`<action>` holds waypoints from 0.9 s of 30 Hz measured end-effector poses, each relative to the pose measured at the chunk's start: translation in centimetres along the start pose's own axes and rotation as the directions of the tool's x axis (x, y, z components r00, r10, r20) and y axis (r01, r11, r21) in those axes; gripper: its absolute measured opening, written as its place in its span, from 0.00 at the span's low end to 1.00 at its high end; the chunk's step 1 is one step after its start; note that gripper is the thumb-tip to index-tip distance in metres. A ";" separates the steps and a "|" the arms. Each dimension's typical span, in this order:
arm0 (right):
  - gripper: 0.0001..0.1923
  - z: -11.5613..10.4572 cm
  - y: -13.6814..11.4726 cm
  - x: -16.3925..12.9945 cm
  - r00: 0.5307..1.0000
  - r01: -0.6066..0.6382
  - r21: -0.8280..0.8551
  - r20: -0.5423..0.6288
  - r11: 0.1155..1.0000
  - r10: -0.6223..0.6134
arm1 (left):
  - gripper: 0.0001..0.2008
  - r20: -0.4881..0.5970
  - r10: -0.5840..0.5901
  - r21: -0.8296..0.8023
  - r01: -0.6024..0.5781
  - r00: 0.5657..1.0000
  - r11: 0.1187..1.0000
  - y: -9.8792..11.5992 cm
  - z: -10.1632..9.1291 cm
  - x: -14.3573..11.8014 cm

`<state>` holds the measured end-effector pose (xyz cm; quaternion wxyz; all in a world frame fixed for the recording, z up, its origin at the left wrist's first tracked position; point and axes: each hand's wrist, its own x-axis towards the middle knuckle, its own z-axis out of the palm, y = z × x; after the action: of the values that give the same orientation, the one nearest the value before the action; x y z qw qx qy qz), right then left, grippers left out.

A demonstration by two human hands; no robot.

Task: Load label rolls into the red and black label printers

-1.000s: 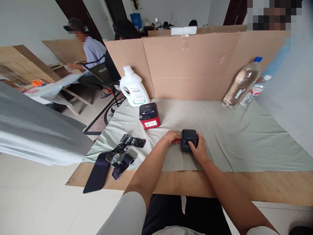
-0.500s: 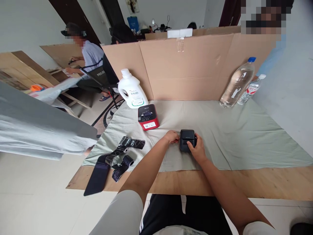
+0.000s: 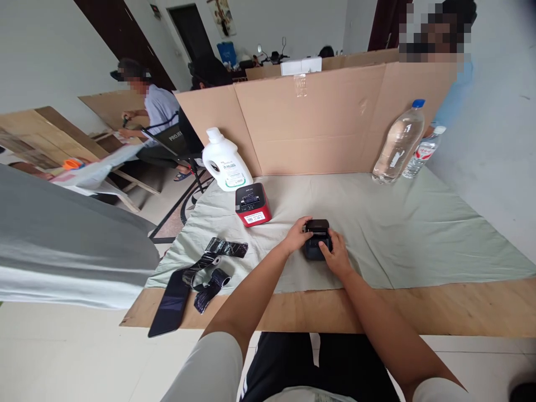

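Observation:
A small black box-shaped printer [image 3: 317,229] rests on the pale green cloth [image 3: 397,223] near the table's front. My left hand [image 3: 298,235] grips its left side, fingers reaching over the top rear corner. On its right and front lies my right hand [image 3: 334,255], with the fingers over the lid. A red and black label printer [image 3: 252,204] stands further back to the left, apart from both hands.
A white detergent jug [image 3: 225,162] stands behind the red printer. Black ribbon rolls and a loose strip [image 3: 196,273] lie at the left front. Two water bottles [image 3: 397,144] lean against the cardboard screen [image 3: 318,123]. People sit at the back left; another stands at the right.
My left hand has moved from beside the black printer up onto its left top corner. My right hand has slid further over the lid. The view has shifted slightly.

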<state>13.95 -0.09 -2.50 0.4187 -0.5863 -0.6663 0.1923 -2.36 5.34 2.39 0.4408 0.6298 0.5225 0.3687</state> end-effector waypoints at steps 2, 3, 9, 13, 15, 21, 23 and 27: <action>0.29 -0.1 0.0 -0.1 1.000 0.025 0.046 -0.004 0.999 -0.024 | 0.24 -0.022 0.003 0.018 -0.002 1.000 1.000 0.2 0.1 0.8; 0.28 -0.2 0.0 -0.1 0.999 0.037 0.069 -0.007 0.997 -0.037 | 0.22 -0.053 -0.012 0.043 0.014 0.999 0.999 0.3 0.1 1.2; 0.26 0.2 0.7 -0.1 0.995 -0.026 0.262 -0.081 0.965 0.049 | 0.13 -0.278 0.061 0.521 0.097 0.959 0.848 2.2 0.7 1.4; 0.24 0.7 1.3 0.1 0.987 -0.051 0.311 -0.131 0.949 0.096 | 0.09 -0.222 0.118 0.716 0.080 0.968 0.694 3.7 0.9 0.7; 0.23 0.8 1.5 0.1 0.986 -0.059 0.302 -0.133 0.951 0.104 | 0.05 -0.265 0.037 0.712 0.170 0.963 0.682 4.1 0.9 0.7; 0.23 0.9 1.6 0.3 0.987 -0.040 0.282 -0.141 0.959 0.082 | 0.14 -0.115 -0.067 0.730 0.129 0.991 0.671 4.3 1.6 0.8; 0.23 0.9 1.7 0.3 0.987 -0.027 0.276 -0.145 0.961 0.070 | 0.11 0.029 -0.025 0.802 -0.008 0.999 0.597 4.6 2.1 0.8; 0.23 1.0 2.1 0.4 0.987 -0.017 0.268 -0.148 0.963 0.058 | 0.15 0.160 -0.131 0.901 -0.091 0.978 0.425 5.6 2.9 1.5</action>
<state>14.51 0.99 -4.51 0.5401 -0.5505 -0.5888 0.2419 2.44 5.99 6.67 0.0902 0.7958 0.5974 -0.0415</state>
